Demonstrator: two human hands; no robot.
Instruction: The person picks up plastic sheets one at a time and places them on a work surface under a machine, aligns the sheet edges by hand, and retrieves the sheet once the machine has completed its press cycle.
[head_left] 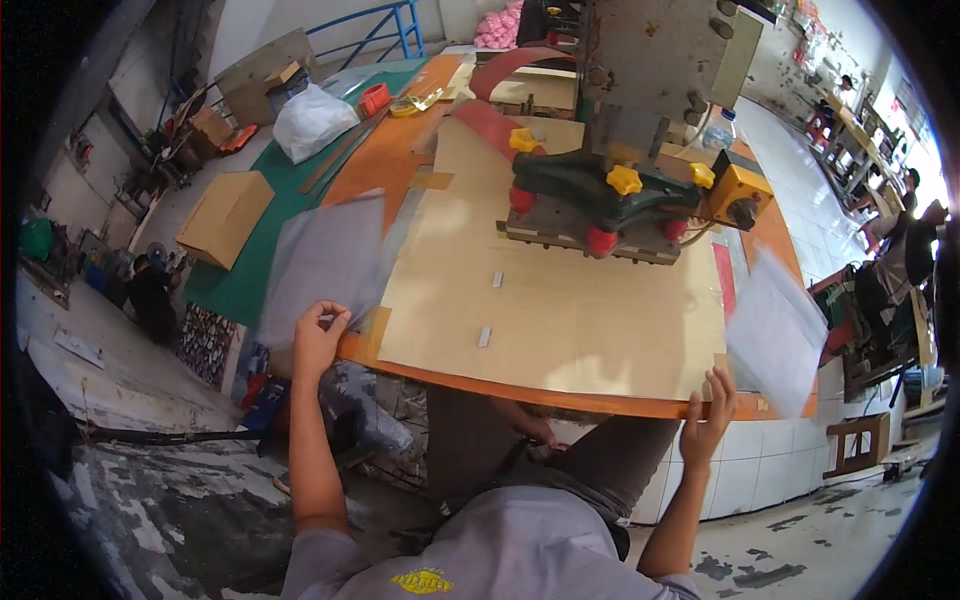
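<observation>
At the left of the worktable (600, 405), my left hand (322, 335) pinches the near corner of a translucent plastic sheet (325, 250), thumb against fingers. The sheet lies over the table's left part. My right hand (708, 410) is at the front right edge, fingers apart and holding nothing. Beyond it, another translucent plastic sheet (775, 335), slightly blurred, overhangs the right edge. Between my hands a large tan board (590, 330) covers the tabletop. Two small pale strips, one nearer (485, 337) and one farther (497, 280), lie on it.
A heavy press head (610, 190) with yellow knobs stands over the board's far right. A yellow control box (740, 195) is beside it. Farther left are a cardboard box (226, 218), a white plastic bag (313, 122) and a red tape roll (375, 98). Other people sit far right.
</observation>
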